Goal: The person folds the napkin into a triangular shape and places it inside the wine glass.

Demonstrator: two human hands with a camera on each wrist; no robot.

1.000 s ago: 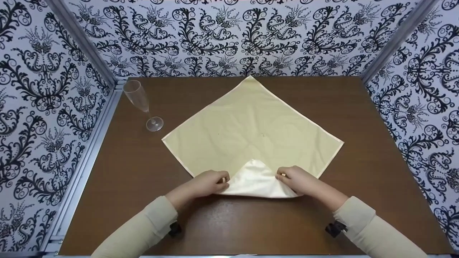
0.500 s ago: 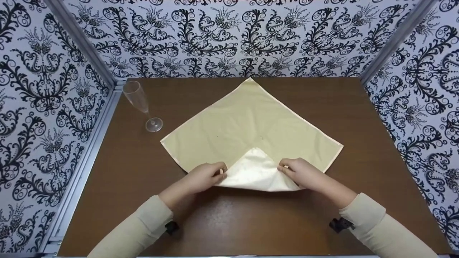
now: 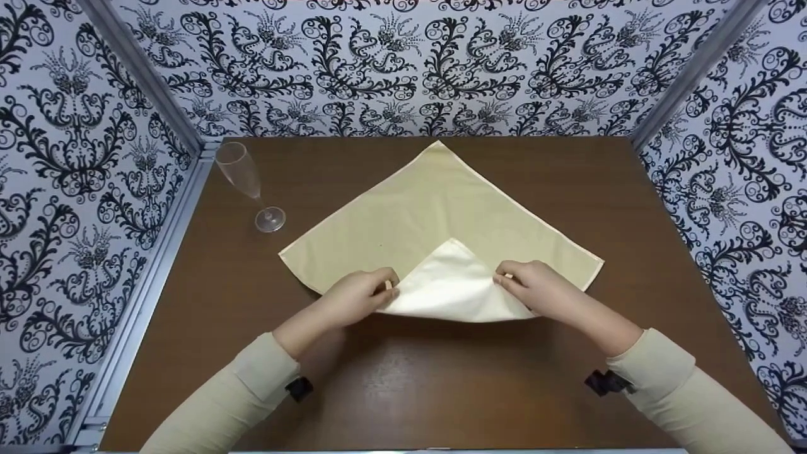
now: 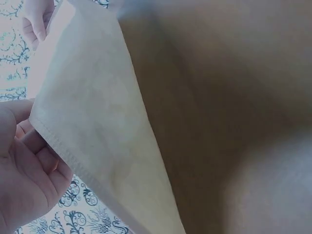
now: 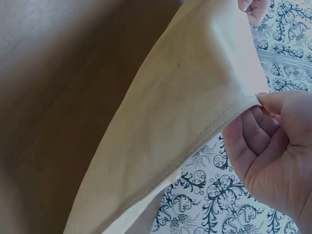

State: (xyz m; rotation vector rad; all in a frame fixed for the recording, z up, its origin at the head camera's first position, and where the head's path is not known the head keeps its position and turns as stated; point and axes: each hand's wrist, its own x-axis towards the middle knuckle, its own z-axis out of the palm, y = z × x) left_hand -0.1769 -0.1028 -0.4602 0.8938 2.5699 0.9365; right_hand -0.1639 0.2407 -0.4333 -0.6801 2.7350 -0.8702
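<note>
A pale yellow cloth napkin (image 3: 403,208) lies diamond-wise on the brown table, its near corner folded over toward the middle so the lighter side shows. My left hand (image 3: 356,296) pinches the left edge of that folded part between thumb and fingers. On the other side my right hand (image 3: 539,290) pinches its right edge. In the left wrist view, the napkin (image 4: 97,97) slopes away from the left hand (image 4: 29,170), its hem between thumb and fingers. The right wrist view has the hemmed edge gripped at the right hand's (image 5: 278,141) thumb, with the near part raised off the table.
A clear champagne flute (image 3: 243,176) stands at the back left of the wooden table (image 3: 403,391), left of the napkin. Patterned walls (image 3: 391,69) rise behind and at both sides. A metal rail (image 3: 145,302) runs along the left edge.
Both hands have moved away from the person, carrying the near edge of the napkin with them. The folded corner now reaches farther toward the napkin's middle. The flute stays put.
</note>
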